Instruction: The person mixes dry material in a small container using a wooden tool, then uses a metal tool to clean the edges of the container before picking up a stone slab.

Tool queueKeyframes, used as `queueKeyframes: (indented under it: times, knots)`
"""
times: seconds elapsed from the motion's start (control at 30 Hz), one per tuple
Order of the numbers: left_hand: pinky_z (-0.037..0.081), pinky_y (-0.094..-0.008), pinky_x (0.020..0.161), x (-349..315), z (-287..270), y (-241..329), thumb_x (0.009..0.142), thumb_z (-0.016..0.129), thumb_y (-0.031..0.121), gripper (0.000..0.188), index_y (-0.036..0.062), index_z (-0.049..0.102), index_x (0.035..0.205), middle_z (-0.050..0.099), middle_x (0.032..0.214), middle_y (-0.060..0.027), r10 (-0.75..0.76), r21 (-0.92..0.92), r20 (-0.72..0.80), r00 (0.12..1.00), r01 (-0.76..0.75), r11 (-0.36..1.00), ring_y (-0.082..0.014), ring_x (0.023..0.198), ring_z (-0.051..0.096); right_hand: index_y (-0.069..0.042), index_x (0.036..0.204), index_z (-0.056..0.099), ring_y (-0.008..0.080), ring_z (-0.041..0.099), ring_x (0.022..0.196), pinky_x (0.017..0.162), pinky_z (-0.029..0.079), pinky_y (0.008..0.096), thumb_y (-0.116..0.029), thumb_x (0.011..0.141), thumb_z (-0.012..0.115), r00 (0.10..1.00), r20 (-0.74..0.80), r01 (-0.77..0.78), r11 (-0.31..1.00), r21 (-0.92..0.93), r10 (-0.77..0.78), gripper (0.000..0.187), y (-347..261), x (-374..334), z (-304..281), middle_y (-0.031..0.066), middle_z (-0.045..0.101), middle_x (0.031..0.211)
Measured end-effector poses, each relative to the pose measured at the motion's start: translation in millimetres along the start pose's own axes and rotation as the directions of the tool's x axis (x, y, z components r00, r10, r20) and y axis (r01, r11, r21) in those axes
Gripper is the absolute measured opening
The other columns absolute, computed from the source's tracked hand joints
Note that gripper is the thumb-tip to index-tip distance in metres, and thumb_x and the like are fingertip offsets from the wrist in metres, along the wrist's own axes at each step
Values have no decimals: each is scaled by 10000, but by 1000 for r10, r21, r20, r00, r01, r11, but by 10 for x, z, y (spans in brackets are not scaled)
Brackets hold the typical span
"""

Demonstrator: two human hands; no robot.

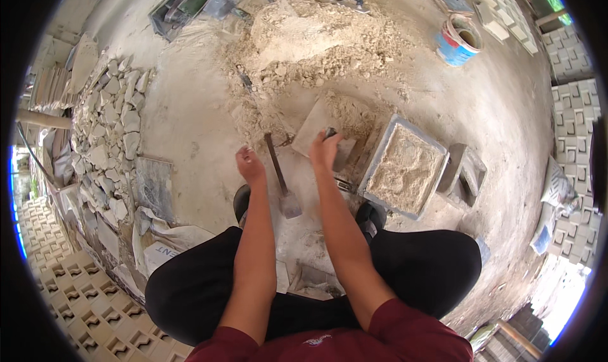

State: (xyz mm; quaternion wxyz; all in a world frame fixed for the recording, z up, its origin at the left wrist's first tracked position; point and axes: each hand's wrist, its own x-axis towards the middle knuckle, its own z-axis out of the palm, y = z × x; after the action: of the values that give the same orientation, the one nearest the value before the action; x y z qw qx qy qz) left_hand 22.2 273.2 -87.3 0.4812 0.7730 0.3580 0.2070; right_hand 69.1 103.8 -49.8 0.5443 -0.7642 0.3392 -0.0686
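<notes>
My right hand (323,152) grips the dark handle of a flat trowel (344,154), whose grey plate shows beside my fingers. Under and beyond it lies a pale flat slab (312,125) with damp sandy mix (349,114) on it. My left hand (251,166) hovers over the floor with its fingers curled in; nothing shows in them. Between my forearms rests a flat-bladed hand tool (289,205) with a long dark handle. Right of my right hand, a square grey-rimmed mould (369,191) is filled with the same sandy mix.
A large heap of sandy mix (304,39) spreads ahead. Broken stone pieces (111,131) line the left side. A hollow block (465,175) stands beside the mould, a blue-and-red bucket (457,42) far right. Stacked pale blocks (573,147) border the right.
</notes>
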Motion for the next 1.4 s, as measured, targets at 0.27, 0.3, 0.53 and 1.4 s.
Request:
queueKeyframes:
  times: [0.27, 0.3, 0.53, 1.4]
  knots:
    - [428, -408, 867, -364, 422, 44, 825, 544, 122, 353, -20, 537, 1147, 536, 1112, -194, -9, 150, 122, 992, -9, 989, -333, 992, 541, 4, 1249, 328, 499, 514, 1015, 842, 420, 522, -384, 931, 419, 899, 437, 173, 901, -398, 21, 510, -262, 471, -554, 348, 545, 1063]
    - [424, -413, 876, -401, 423, 66, 824, 546, 109, 360, -21, 532, 1159, 515, 1141, -198, -15, 204, 109, 994, -8, 979, -343, 1016, 530, 4, 1249, 328, 499, 514, 1015, 842, 420, 522, -384, 931, 419, 898, 440, 178, 899, -400, 18, 510, -264, 540, -486, 348, 545, 1063]
    - [444, -378, 821, -399, 448, 150, 806, 569, 45, 382, -58, 510, 1169, 517, 1048, -190, 29, 235, 125, 992, -58, 970, -317, 942, 545, 19, 1089, 448, 473, 551, 936, 790, 431, 523, -439, 898, 467, 769, 621, 461, 803, -377, -151, 496, -577, 930, 678, 316, 577, 975]
    - [447, -330, 803, -482, 125, 1365, 843, 526, 130, 273, -47, 548, 1048, 590, 970, -141, 157, -407, 31, 987, -131, 904, -241, 892, 570, 30, 848, 551, 444, 591, 781, 653, 450, 479, -431, 863, 552, 838, 237, 533, 829, -167, -491, 462, -1269, -79, -1164, 259, 609, 766]
